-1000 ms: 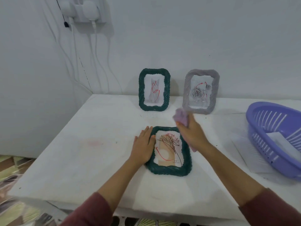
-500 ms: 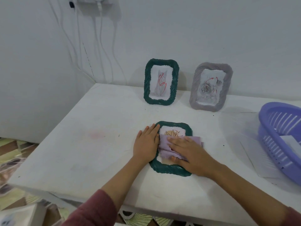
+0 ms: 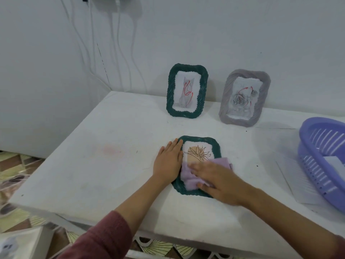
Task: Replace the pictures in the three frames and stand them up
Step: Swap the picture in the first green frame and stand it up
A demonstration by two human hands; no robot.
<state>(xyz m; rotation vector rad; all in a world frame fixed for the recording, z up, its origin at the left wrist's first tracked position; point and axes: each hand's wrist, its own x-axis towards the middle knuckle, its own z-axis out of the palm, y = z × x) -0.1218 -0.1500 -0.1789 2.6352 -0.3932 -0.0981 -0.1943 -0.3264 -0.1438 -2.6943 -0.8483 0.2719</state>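
No readable writing or brand marks on any item.

Flat green frame [image 3: 197, 144]: dark green, rope-twist border, rounded corners, lying face up near the middle of the tabletop [image 3: 112, 146], toward the front edge. Picture inside: line-drawn plant over a tan arch on white.

Left hand [image 3: 168, 161]: fingers straight, lying flat, palm down on the tabletop with fingertips on the frame's left border. Grips nothing.

Right hand [image 3: 218, 181]: blurred, fingers extended, pressing a lilac cloth [image 3: 188, 177] onto the lower half of the frame's glass. Not curled round the cloth.

Standing green frame [image 3: 187, 90]: upright at the back edge against the wall, grey figure with red scribble.

Grey frame [image 3: 244, 98]: upright, just right of it, leaning slightly, grey rose with red marks.

Purple basket [image 3: 317, 146]: slotted, at the right edge, paper inside. White sheet [image 3: 295, 178] beneath its near side.
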